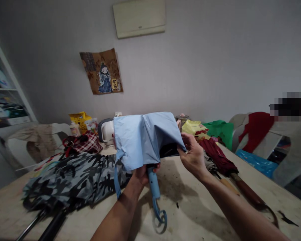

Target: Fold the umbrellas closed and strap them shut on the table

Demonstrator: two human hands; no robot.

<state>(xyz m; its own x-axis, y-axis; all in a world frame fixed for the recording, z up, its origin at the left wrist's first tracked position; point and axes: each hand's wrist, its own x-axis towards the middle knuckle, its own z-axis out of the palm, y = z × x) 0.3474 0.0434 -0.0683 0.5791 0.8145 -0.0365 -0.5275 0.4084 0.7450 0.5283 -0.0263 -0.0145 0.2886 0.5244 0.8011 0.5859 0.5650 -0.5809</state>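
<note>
A light-blue folding umbrella (130,144) is held up above the table, its canopy loose and hanging in folds. Its blue handle (154,185) points down toward me and ends in a strap loop (162,219). My left hand (141,174) is closed around the shaft just above the handle, partly hidden under the canopy. Between thumb and fingers, my right hand (190,152) pinches the canopy's right edge, where the dark inner side shows. A tie strap (117,180) dangles at the left of the canopy.
A grey camouflage umbrella (77,177) lies on the table (193,201) at left. To the right lie a dark red umbrella (219,157) and a wooden handle (248,192). Bags and a glass-lidded pot (182,117) stand behind. Chairs flank the table; a person (293,134) is at far right.
</note>
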